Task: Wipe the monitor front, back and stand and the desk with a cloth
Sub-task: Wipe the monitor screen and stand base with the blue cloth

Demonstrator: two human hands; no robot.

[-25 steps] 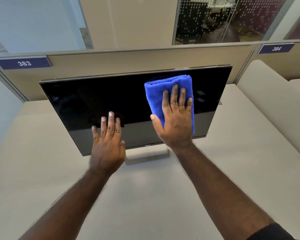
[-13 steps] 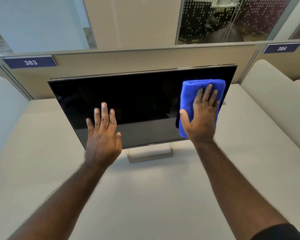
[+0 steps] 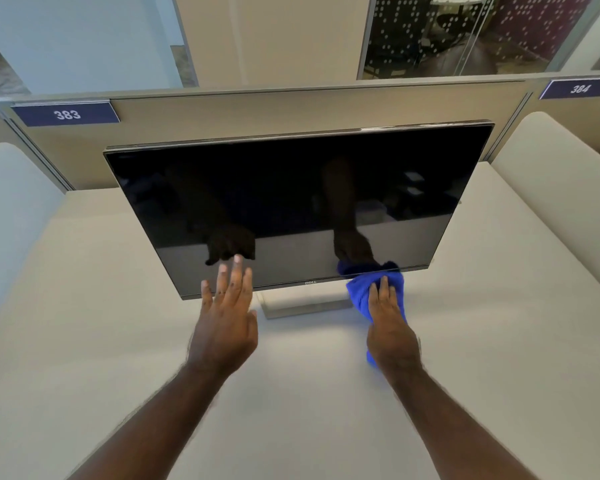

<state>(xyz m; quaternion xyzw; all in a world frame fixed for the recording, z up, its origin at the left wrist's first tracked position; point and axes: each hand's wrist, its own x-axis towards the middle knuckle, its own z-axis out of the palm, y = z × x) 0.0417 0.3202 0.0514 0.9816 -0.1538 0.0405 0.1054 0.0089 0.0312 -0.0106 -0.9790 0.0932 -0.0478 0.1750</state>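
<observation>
A black flat monitor (image 3: pixel 291 202), switched off, stands tilted back on a silver stand (image 3: pixel 302 304) on the pale desk (image 3: pixel 118 341). My right hand (image 3: pixel 388 323) presses a blue cloth (image 3: pixel 361 292) at the bottom edge of the monitor, just right of the stand base. The cloth bunches under my palm and pokes out near my wrist. My left hand (image 3: pixel 226 317) is flat with fingers spread, its fingertips against the screen's lower bezel left of the centre logo. Both hands are mirrored in the dark screen.
A beige partition (image 3: pixel 291 109) runs behind the monitor, carrying number plates 383 (image 3: pixel 66 114) and 384 (image 3: pixel 579 88). Rounded side dividers (image 3: pixel 551 174) rise at the desk's left and right. Glass walls stand beyond.
My right hand and the cloth slid from the screen's upper middle to its right side, then down to the bottom edge near the stand. My left hand stayed at the lower bezel.
</observation>
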